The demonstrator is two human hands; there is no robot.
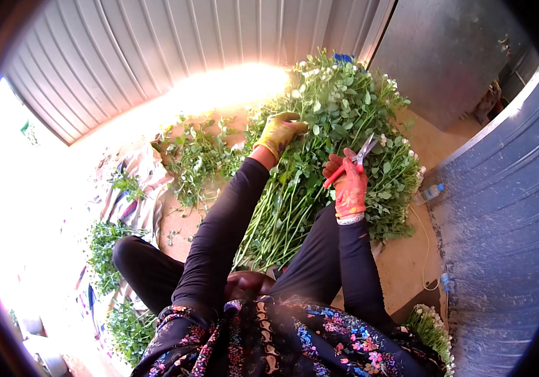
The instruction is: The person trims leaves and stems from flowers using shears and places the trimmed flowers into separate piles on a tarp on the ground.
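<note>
In front of me lies a large heap of cut, leafy flower stems (274,221) with small white blooms, the bare stem ends pointing towards my lap. My left hand (280,134), in a stained yellow glove, reaches over the heap's left side with its fingertips at the leaves. Whether a stem is between those fingers cannot be made out. My right hand (350,188), in a pinkish-red glove, is closed around red-handled pruning snips (363,153). The snips' metal blades point up and to the right above the foliage, slightly apart.
Loose clippings (194,165) litter the floor on the left. Beside my left knee, bunches of greenery (109,252) lie on a striped cloth (149,176). A plastic bottle (432,193) lies by the blue metal panel (500,226) at right. Another flower bunch (427,332) stands behind my right elbow.
</note>
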